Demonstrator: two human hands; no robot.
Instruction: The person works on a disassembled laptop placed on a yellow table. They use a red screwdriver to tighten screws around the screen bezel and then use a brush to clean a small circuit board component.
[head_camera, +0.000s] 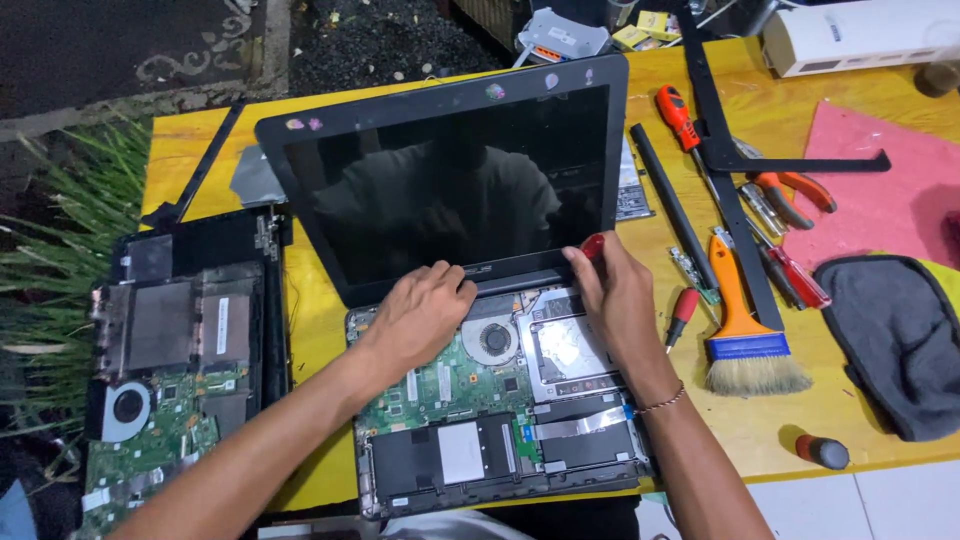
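An opened laptop (455, 180) stands on the yellow table, its dark screen upright and its base uncovered, showing the green board (450, 385), a round fan (493, 339) and a black battery (440, 455). My left hand (425, 315) rests palm down at the hinge, left of the fan. My right hand (610, 290) grips a red-handled screwdriver (592, 246) at the right hinge, tip hidden by the fingers.
A second stripped laptop base (170, 370) lies at the left. Right of the laptop lie a black bezel strip (672, 205), several screwdrivers (680, 118), pliers (795, 190), an orange brush (740, 320), a grey cloth (895, 340) and a pink mat (870, 180). Plants border the left edge.
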